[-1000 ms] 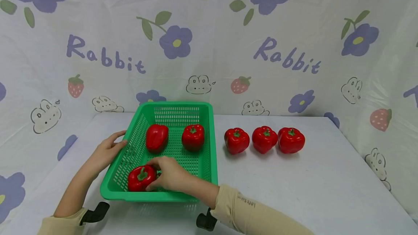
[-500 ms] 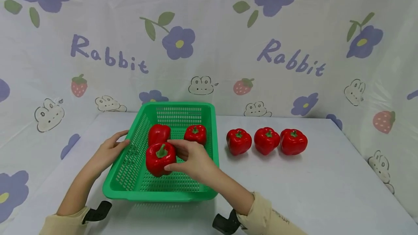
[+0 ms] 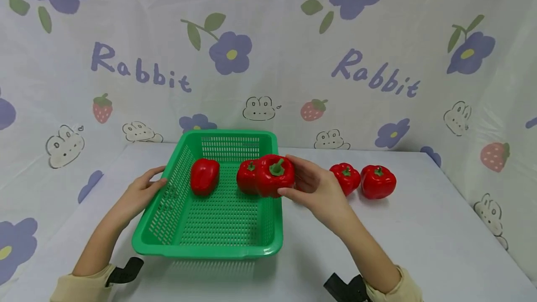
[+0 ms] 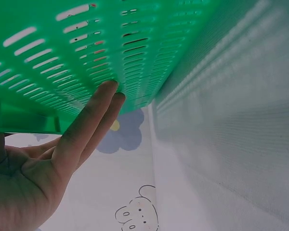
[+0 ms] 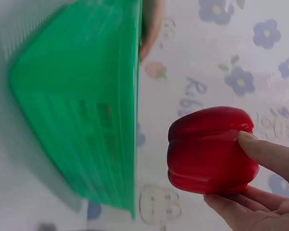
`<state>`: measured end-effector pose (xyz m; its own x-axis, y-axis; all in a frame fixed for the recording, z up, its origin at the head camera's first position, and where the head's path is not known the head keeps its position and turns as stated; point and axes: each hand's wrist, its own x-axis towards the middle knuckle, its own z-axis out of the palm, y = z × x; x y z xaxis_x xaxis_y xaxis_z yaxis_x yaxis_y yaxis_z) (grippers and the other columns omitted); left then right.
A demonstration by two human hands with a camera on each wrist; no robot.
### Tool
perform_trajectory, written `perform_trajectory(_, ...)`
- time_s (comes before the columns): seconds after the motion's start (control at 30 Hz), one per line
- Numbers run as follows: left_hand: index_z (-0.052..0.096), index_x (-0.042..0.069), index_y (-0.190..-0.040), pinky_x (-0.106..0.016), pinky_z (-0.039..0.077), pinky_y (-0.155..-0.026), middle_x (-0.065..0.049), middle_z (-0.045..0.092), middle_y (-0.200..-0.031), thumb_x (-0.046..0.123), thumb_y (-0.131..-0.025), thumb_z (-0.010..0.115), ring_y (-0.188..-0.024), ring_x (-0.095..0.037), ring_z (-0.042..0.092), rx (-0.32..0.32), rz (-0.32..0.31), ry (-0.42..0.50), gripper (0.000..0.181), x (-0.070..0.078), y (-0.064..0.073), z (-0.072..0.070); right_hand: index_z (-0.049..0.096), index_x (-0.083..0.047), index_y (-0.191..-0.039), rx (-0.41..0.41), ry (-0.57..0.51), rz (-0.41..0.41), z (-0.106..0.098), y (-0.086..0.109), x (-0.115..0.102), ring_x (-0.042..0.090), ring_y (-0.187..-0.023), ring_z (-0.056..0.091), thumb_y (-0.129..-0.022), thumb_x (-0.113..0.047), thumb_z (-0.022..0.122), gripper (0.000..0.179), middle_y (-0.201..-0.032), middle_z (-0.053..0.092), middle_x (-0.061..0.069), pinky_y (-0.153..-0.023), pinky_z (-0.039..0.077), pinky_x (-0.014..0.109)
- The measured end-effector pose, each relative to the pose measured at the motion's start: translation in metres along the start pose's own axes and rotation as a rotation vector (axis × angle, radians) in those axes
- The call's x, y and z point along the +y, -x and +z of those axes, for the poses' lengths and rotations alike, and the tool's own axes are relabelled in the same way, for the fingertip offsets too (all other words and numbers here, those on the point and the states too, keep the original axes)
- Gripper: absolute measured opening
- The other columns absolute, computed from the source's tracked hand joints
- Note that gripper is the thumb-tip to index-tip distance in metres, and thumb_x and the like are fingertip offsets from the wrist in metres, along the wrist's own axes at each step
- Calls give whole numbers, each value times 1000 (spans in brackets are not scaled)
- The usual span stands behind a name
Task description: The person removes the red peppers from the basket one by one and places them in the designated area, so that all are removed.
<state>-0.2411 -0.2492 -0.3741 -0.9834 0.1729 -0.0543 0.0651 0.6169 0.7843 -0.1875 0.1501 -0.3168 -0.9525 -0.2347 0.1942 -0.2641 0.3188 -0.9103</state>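
Note:
My right hand (image 3: 325,195) holds a red bell pepper (image 3: 274,178) by its side, fingers behind and thumb in front. The pepper is raised over the right rim of the green basket (image 3: 205,251). In the right wrist view the held pepper (image 5: 209,151) shows beside the basket wall. My left hand (image 3: 136,195) grips the basket's left rim. Its fingers (image 4: 89,118) lie along the slotted outer wall in the left wrist view. Inside the basket lie one pepper (image 3: 204,177) at the left and another (image 3: 246,177) at the right, partly covered by the held one.
Two red peppers, one nearer (image 3: 346,177) and one farther right (image 3: 378,182), stand on the white table (image 3: 398,241). My right hand hides the spot left of them. A patterned cloth (image 3: 285,69) hangs behind the table.
My right hand has lifted the pepper from the basket's front left and carried it up and right to the right rim. My left hand has stayed at the left rim.

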Motion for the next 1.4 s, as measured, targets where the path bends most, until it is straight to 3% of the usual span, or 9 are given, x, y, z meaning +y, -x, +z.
perform_trajectory(0.17, 20, 1, -154, -28, 54, -74, -34, 60, -124, 35, -106, 39, -91, -21, 70, 1, 1, -3, 62, 0, 0, 0, 45, -12, -146, 80, 72, 45, -20, 12, 8, 31, -136, 49, -83, -16, 78, 71, -146, 52, 12, -98, 48, 37)
perform_trajectory(0.33, 20, 2, -154, -29, 54, -75, -33, 60, -123, 37, -105, 39, -90, -20, 69, 2, 2, -12, 63, -1, -1, -1, 46, -11, -145, 120, 105, 99, -28, 24, 24, 32, -135, 49, -83, -19, 78, 71, -146, 52, 14, -97, 48, 36)
perform_trajectory(0.77, 19, 0, -154, -28, 53, -75, -33, 59, -125, 35, -106, 38, -93, -21, 69, -1, -1, -2, 62, -1, -1, 1, 44, -2, -145, 108, 148, 226, -25, 36, 94, 38, -135, 48, -84, -14, 76, 69, -145, 49, 22, -101, 46, 41)
perform_trajectory(0.9, 20, 0, -154, -28, 53, -75, -34, 59, -126, 34, -106, 38, -96, -24, 69, 9, 1, -18, 62, -2, -1, 1, 43, -2, -145, 85, 140, 265, -26, 37, 107, 39, -136, 46, -85, -14, 75, 70, -146, 48, 22, -102, 45, 43)
perform_trajectory(1.03, 20, -1, -154, -28, 53, -75, -34, 59, -125, 33, -106, 38, -95, -24, 69, 12, 8, -15, 61, -2, -2, 1, 40, -4, -147, 74, 193, 270, -27, 35, 105, 39, -139, 41, -83, -17, 77, 75, -150, 44, 20, -104, 44, 45)
perform_trajectory(1.17, 20, -1, -154, -29, 53, -75, -33, 60, -124, 34, -106, 39, -95, -23, 69, 5, 11, -7, 62, -2, -1, 1, 39, -8, -149, 142, 247, 247, -24, 31, 90, 36, -141, 40, -83, -24, 79, 79, -153, 42, 16, -103, 45, 44)
perform_trajectory(1.27, 20, 0, -154, -30, 53, -76, -33, 60, -124, 35, -106, 39, -94, -22, 69, 6, 7, -8, 62, -2, -1, 1, 39, -12, -149, 197, 209, 203, -18, 25, 75, 34, -142, 40, -83, -26, 79, 79, -153, 43, 12, -103, 45, 44)
perform_trajectory(1.4, 21, 0, -154, -31, 54, -77, -33, 60, -124, 35, -106, 39, -93, -22, 69, 10, 6, -7, 62, 0, 0, 1, 39, -18, -150, 176, 160, 151, -6, 7, 60, 33, -143, 39, -83, -30, 78, 78, -154, 42, 7, -103, 46, 48)
